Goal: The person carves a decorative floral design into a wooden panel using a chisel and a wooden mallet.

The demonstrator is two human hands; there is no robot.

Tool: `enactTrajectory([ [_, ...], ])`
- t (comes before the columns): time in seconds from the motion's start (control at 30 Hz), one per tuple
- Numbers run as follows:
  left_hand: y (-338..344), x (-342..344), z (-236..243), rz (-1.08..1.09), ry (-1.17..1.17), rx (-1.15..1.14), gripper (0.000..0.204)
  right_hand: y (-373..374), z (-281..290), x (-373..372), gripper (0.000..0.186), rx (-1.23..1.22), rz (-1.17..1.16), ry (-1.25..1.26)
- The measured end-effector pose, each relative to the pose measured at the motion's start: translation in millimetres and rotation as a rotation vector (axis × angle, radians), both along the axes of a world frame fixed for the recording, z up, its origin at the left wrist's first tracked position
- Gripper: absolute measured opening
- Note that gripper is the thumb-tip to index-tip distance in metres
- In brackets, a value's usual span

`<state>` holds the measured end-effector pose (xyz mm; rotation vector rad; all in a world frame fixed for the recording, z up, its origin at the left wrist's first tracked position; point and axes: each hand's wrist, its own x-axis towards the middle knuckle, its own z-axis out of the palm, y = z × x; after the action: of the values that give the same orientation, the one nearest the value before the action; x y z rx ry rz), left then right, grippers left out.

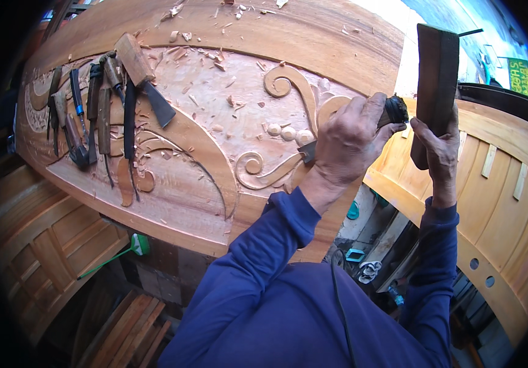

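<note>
My left hand [349, 138] is closed around a wood chisel [396, 111]. The black-wrapped butt of its handle sticks out above the fist, and its flat metal blade shows below, against the carved scrollwork [276, 168] of a wooden panel. In my right hand [440, 147] is a dark wooden mallet [438, 73], a long rectangular block held upright by its lower part. It stands just right of the chisel's butt, with a small gap between them. White bead-like carved rounds [288, 133] lie beside the chisel blade.
Several chisels and gouges [92, 110] lie in a row on the panel's left, near a wooden-handled hatchet-like tool [138, 64]. Wood shavings [218, 61] litter the panel. Another slatted wooden door [503, 184] stands at right; a green brush [139, 244] and stacked boards [126, 334] sit below left.
</note>
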<state>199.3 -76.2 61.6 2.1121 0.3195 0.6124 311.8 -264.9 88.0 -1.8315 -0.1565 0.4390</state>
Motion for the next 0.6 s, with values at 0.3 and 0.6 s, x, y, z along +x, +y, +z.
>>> enactTrajectory([
  [0.3, 4, -2, 5, 0.04, 0.059, 0.002, 0.047, 12, -1, 4, 0.073, 0.016, 0.044, -0.109],
  [0.6, 8, -5, 9, 0.057, 0.073, -0.004, 0.045, 21, 1, 9, 0.085, 0.028, 0.149, -0.048],
])
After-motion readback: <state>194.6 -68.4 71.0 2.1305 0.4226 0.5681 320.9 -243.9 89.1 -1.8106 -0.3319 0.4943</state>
